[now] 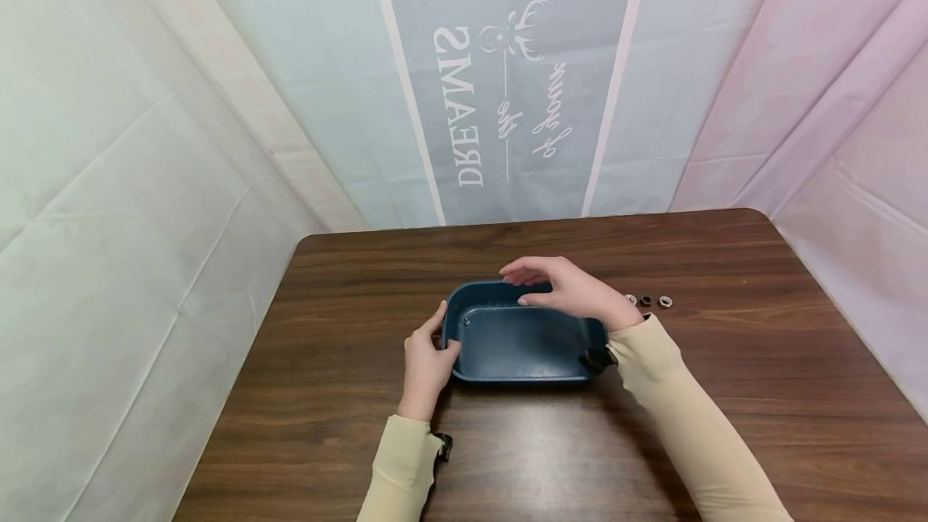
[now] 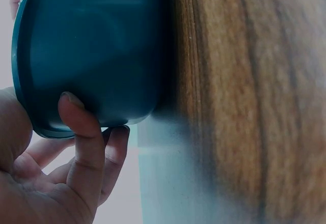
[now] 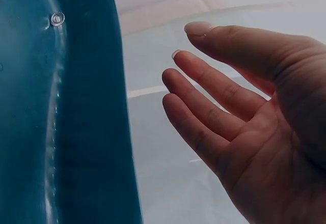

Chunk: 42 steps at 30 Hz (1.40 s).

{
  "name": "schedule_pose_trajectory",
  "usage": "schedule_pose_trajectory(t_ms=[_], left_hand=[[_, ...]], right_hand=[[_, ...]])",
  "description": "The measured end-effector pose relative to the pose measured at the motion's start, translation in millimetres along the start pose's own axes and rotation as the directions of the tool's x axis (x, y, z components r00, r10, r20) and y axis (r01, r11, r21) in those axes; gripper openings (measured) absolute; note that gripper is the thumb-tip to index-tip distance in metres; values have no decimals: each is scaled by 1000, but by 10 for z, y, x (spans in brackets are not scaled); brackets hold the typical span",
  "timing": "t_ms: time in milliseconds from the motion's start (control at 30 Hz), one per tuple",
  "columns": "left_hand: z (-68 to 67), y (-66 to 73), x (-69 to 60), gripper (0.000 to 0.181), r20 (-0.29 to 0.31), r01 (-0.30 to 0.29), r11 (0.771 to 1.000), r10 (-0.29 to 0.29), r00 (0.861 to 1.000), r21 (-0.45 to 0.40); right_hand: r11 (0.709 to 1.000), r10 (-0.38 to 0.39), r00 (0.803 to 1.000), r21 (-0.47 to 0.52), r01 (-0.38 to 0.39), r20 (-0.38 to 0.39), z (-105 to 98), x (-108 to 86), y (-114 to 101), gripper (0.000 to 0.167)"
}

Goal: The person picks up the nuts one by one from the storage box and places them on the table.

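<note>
A dark blue plastic bin [image 1: 522, 345] sits on the table. My left hand [image 1: 428, 365] grips its left end, and the left wrist view shows digits on both sides of the bin's wall [image 2: 97, 46]. Above the bin's back right part hovers my right hand [image 1: 569, 288], holding nothing. In the right wrist view its fingers [image 3: 204, 117] are relaxed and apart from the bin's rim. A small round metallic piece [image 3: 57, 19] lies inside the bin, near the back left corner in the head view.
Right of the bin, a black ring-like piece [image 1: 647, 301] and a silvery ring-like piece [image 1: 665, 302] lie on the wooden table [image 1: 326, 393]. Another silvery piece [image 1: 631, 299] is partly hidden by the right wrist. Cloth sheets [image 1: 319, 87] hang behind and at both sides.
</note>
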<state>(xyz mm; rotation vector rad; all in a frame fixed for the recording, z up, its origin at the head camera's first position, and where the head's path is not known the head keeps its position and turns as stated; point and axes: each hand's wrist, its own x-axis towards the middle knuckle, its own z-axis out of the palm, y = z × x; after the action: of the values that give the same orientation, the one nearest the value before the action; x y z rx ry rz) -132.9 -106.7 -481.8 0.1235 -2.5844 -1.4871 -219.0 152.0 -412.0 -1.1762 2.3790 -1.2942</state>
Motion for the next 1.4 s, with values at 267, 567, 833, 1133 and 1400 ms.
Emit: schedule_pose_trajectory(t_ms=[267, 567, 833, 1133, 1400], left_hand=[[12, 2, -1, 66, 2, 11, 1000, -11, 1000, -17], [20, -12, 1, 65, -9, 14, 1000, -14, 1000, -5], [28, -23, 0, 65, -7, 9, 1000, -9, 1000, -3], [26, -28, 12, 65, -17, -8, 1000, 8, 1000, 6], [21, -27, 11, 65, -9, 1, 1000, -1, 1000, 0]], right_hand=[[1000, 9, 1000, -10, -8, 23, 51, 97, 13, 46], [1000, -15, 996, 13, 14, 88, 215, 237, 73, 45], [1000, 2, 993, 27, -5, 121, 320, 291, 123, 44], [1000, 20, 989, -11, -19, 149, 398, 368, 142, 44], [999, 23, 979, 19, -28, 201, 512, 465, 215, 43]])
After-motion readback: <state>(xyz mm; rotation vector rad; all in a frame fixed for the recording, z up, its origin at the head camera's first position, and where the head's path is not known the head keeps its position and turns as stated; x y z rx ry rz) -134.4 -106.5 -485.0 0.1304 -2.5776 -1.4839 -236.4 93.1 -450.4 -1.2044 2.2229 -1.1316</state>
